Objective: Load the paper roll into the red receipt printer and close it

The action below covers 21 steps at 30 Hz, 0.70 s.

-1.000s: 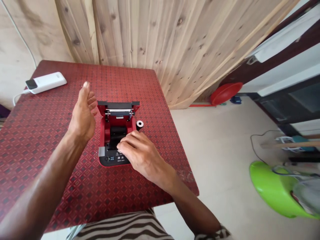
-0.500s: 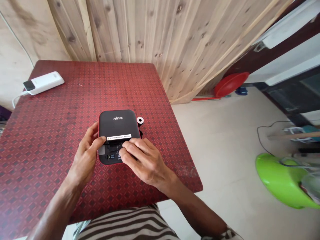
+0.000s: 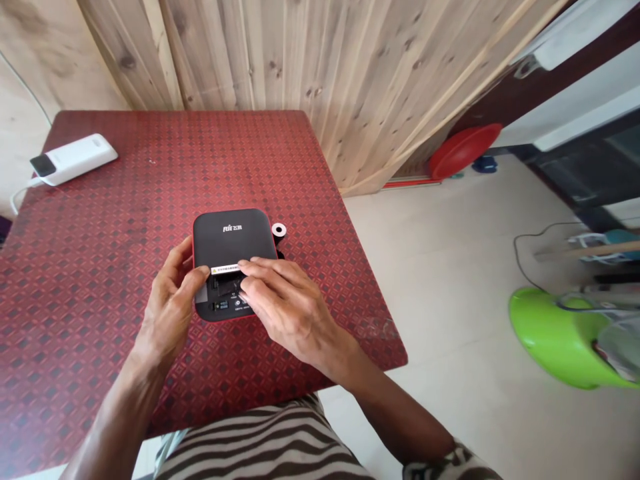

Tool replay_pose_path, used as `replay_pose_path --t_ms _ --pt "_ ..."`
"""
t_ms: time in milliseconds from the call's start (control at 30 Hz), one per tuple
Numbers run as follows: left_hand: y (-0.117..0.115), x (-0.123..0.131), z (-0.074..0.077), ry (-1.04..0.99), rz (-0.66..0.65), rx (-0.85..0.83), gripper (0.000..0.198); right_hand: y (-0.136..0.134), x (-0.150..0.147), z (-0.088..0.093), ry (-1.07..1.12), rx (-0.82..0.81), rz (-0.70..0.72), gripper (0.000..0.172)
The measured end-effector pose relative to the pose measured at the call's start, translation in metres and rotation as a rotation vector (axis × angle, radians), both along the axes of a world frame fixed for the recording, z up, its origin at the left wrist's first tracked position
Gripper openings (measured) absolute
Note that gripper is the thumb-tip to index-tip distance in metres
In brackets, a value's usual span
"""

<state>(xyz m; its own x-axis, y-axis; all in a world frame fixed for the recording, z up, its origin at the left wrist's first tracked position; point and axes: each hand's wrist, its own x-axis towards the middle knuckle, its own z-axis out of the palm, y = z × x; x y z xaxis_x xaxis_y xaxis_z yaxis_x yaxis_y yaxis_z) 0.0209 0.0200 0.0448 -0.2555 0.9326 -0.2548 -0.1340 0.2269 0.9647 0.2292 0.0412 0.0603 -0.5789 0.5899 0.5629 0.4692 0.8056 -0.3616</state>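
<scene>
A black receipt printer (image 3: 233,237) with a red edge and white lettering lies on the red patterned table, a recess with sockets and markings exposed at its near end. My left hand (image 3: 170,293) is closed on the printer's left side, thumb on top beside a white warning label (image 3: 224,269). Over the right part of the recess, my right hand (image 3: 287,297) has its fingers bunched, the upper ones covering the label's right end. Whatever its fingertips pinch is hidden. Just past the printer's right edge stands a small white paper roll (image 3: 279,230) with a dark core, next to something black.
A white power bank (image 3: 80,160) with a cable lies at the table's (image 3: 210,153) far left corner. Wooden planks (image 3: 280,53) form the wall behind. On the floor to the right are a green plastic stool or basin (image 3: 545,333), a red basin (image 3: 463,152) and cables.
My right fingers have shifted slightly, now covering the label's right end and exposing more of the recess's markings. The whole view has tilted a little, while my left hand keeps its hold.
</scene>
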Motion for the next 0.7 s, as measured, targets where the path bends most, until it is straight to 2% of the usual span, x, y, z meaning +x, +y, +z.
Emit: replay_pose_path --t_ms 133,333,467,700 --pt "-0.013 -0.008 0.0 0.016 0.039 -0.018 0.071 0.001 0.018 0.004 0.14 -0.046 -0.014 0.022" --pt "-0.036 -0.016 0.004 0.048 0.046 -0.042 0.068 0.0 0.048 0.0 0.263 -0.184 -0.259 0.014" --pt "-0.036 -0.006 0.007 0.011 0.073 -0.015 0.054 0.0 0.049 -0.005 0.275 -0.239 -0.323 0.013" --pt "-0.034 0.001 0.003 0.061 0.054 0.013 0.052 0.008 0.05 -0.009 0.285 -0.202 -0.353 0.012"
